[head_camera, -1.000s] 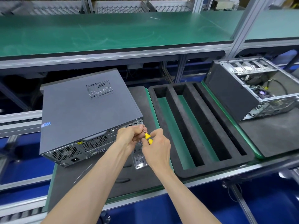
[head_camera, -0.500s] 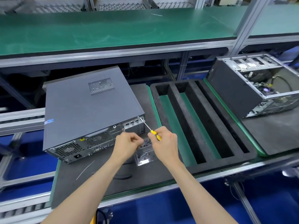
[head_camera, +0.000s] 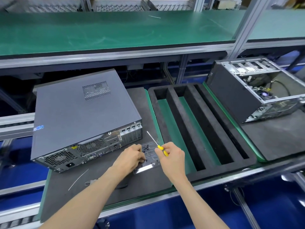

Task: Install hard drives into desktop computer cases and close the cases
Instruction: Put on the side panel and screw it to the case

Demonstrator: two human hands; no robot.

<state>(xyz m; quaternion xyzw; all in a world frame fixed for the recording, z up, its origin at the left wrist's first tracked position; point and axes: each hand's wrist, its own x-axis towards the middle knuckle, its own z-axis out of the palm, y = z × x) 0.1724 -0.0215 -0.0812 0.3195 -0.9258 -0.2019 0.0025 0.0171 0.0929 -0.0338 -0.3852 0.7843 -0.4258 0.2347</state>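
A closed case (head_camera: 85, 113) lies on its side on a dark mat (head_camera: 69, 192), its lid on and its rear panel of vents and ports turned toward the person. Just in front of its near right corner sits a clear box (head_camera: 149, 156) with small dark parts inside — too small to tell what they are.

The left hand (head_camera: 130, 158) rests over the box's left edge with its fingers curled down into it; whether they pinch anything is hidden. The right hand (head_camera: 171, 155) grips a screwdriver (head_camera: 156, 143) by its yellow handle, thumb and fingers closed round it. The thin shaft points up and to the left, and its tip hangs in the air beside the case's corner, apart from it.

To the right of the mat stands a black foam tray (head_camera: 194, 129) with long slots, green showing at their floors. Beyond it an open case (head_camera: 247, 95) lies on another mat, its metal frame and cables bare — no hard drive can be made out from here. A thin white strip (head_camera: 78, 179) lies on the near mat, left of the arms. A green shelf (head_camera: 107, 30) runs across above.
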